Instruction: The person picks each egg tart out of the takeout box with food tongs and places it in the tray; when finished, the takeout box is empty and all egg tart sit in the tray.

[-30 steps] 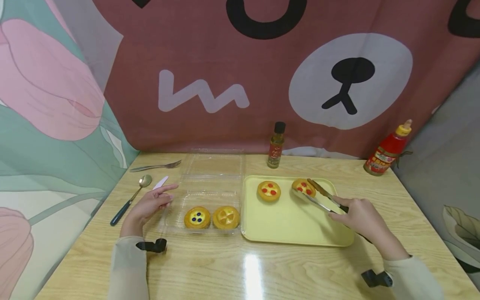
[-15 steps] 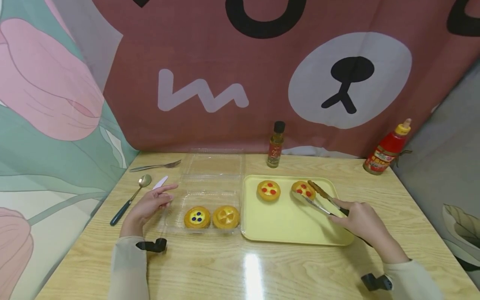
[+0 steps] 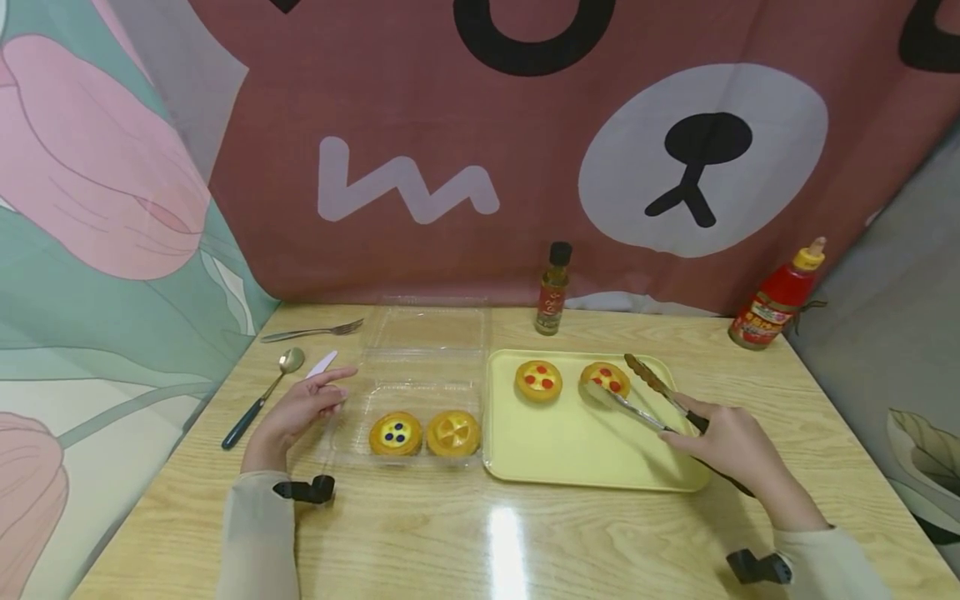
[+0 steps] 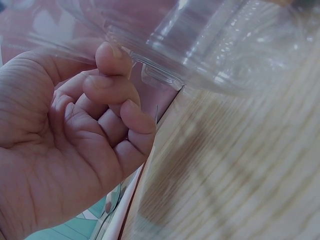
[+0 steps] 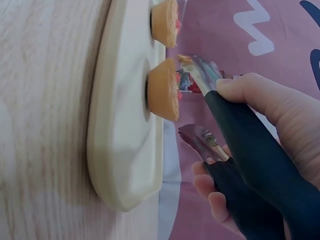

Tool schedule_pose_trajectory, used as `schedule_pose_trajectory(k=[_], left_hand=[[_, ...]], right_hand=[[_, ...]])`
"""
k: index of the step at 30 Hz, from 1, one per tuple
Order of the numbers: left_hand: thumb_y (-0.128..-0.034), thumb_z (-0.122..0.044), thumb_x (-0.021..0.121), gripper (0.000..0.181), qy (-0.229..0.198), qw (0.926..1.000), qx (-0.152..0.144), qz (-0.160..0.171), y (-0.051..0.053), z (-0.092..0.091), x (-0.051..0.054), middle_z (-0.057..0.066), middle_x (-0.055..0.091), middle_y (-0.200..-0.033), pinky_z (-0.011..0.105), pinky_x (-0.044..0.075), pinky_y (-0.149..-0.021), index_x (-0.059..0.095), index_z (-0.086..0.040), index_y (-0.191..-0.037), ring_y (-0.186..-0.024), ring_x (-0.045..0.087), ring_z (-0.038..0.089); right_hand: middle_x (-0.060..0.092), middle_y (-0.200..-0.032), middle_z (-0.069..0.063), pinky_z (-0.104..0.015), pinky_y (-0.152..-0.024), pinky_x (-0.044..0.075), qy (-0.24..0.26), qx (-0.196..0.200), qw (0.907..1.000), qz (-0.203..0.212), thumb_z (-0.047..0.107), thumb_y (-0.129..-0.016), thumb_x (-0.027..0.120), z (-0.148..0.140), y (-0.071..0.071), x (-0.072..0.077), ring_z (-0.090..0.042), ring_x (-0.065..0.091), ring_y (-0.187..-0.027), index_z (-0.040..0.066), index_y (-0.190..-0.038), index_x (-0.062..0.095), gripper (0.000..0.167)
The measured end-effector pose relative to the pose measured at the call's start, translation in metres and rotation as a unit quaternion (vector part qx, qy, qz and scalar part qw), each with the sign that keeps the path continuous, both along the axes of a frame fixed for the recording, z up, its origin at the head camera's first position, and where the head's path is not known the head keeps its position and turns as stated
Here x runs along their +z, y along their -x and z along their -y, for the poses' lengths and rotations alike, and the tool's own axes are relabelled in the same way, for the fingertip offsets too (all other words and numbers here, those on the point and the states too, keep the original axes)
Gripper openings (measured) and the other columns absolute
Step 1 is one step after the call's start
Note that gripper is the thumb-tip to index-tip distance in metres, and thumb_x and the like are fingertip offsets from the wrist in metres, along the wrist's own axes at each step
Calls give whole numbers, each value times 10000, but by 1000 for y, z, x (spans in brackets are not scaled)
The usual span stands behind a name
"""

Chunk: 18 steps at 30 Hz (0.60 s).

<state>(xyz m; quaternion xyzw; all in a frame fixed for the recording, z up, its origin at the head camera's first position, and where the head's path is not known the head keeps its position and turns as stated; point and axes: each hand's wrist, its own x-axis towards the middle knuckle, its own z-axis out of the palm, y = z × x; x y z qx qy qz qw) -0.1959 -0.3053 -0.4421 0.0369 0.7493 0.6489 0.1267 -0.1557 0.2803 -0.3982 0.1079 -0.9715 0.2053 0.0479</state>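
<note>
My right hand [image 3: 731, 442] grips metal tongs [image 3: 637, 408] with black handles. The tongs' tips stand spread above an egg tart with red dots [image 3: 606, 379], apart from it in the right wrist view. A second red-dotted tart [image 3: 538, 381] sits to its left on the yellow tray [image 3: 570, 450]. My left hand [image 3: 300, 408] is at the left side of a clear plastic container [image 3: 423, 396], index finger extended, other fingers loosely bent. In the left wrist view, fingertips [image 4: 112, 57] lie against or close to the plastic. The lidded container stands open.
Inside the container are a blue-dotted tart [image 3: 395, 433] and a plain crossed tart [image 3: 453, 433]. A fork [image 3: 313, 331], spoon [image 3: 264, 398] and pale knife [image 3: 322, 363] lie left. A small bottle [image 3: 552, 292] and a red sauce bottle [image 3: 777, 296] stand behind.
The tongs' jaws have spread wider, the right-hand tip moving away from the tart. My right hand has shifted slightly right and down. The left hand stays in place.
</note>
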Motion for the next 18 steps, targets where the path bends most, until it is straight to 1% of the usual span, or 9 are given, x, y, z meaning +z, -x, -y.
schedule_pose_trajectory(k=[4, 8, 11, 12, 15, 16, 18], left_hand=[[-975, -123, 526, 523, -8, 10000, -10, 21, 0, 0, 0, -62, 505, -689, 207, 427, -585, 336, 60, -1426, -642, 492, 56], [-978, -112, 517, 510, 0, 10000, -24, 20, 0, 1, 0, -67, 499, -681, 203, 429, -586, 340, 56, -1426, -642, 490, 53], [-981, -109, 509, 504, 3, 10000, -34, -9, 0, 1, 0, -58, 500, -698, 204, 426, -585, 340, 57, -1426, -640, 488, 55], [-980, -110, 512, 507, 0, 10000, -37, -15, 0, 1, 0, -57, 501, -699, 204, 424, -584, 339, 58, -1426, -640, 488, 55], [-977, -121, 521, 515, -2, 10000, -40, -23, 0, 1, 0, -51, 505, -705, 207, 422, -579, 340, 56, -1426, -638, 489, 59], [-976, -124, 524, 518, -3, 10000, -41, -23, 0, 1, 0, -51, 506, -706, 207, 421, -578, 340, 57, -1426, -638, 489, 60], [-975, -123, 525, 517, -2, 10000, -39, -30, 0, 1, 0, -54, 509, -703, 208, 421, -576, 342, 59, -1423, -636, 490, 59]], right_hand=[[351, -451, 50, -264, -400, 271, 115, 12, 9999, -72, 417, -772, 760, -1, -1, 4, -50, 182, -391, -22, -1296, 555, 713], [392, -490, 45, -251, -411, 282, 252, 74, 9995, -158, 393, -782, 761, 1, -1, 8, -54, 249, -392, -10, -1321, 535, 710], [461, -538, 35, -246, -420, 292, 331, 174, 9986, -367, 358, -769, 780, 5, 0, 9, -50, 291, -397, -3, -1314, 546, 695], [524, -586, 3, -243, -424, 296, 350, 240, 9980, -470, 343, -762, 789, 7, 0, 9, -43, 304, -405, -5, -1305, 553, 687], [641, -765, -97, -242, -431, 320, 402, 399, 9960, -698, 307, -745, 806, 12, 2, 8, -28, 340, -424, 6, -1298, 565, 674], [668, -852, -146, -244, -449, 337, 406, 454, 9952, -762, 303, -742, 809, 14, 2, 9, -25, 355, -429, 11, -1299, 566, 674], [666, -1016, -219, -266, -494, 384, 414, 561, 9938, -861, 302, -737, 813, 17, 4, 9, -36, 422, -477, 11, -1297, 568, 677]])
